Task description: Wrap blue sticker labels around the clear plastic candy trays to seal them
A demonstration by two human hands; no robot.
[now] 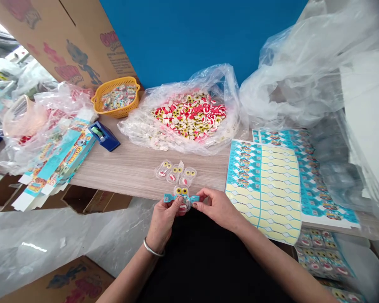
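Note:
My left hand (166, 219) grips a clear candy pack (181, 191) with two yellow gummy eyes at its top and a red-and-white piece below. Across the pack's middle lies a blue sticker label (185, 198), my left thumb pressing on it. My right hand (215, 206) pinches the label's right end. Just beyond my hands, three similar filled packs (176, 172) lie side by side on the table. To the right is a sheet of sticker labels (271, 181), with blue labels on its upper left and bare yellowish backing elsewhere.
An open plastic bag of loose gummies (192, 115) sits at the back. Left of it are a yellow basket (121, 112), a blue tape dispenser (105, 136) and flattened printed boxes (63, 153). More label sheets (318, 181) and plastic wrap (290, 84) lie right.

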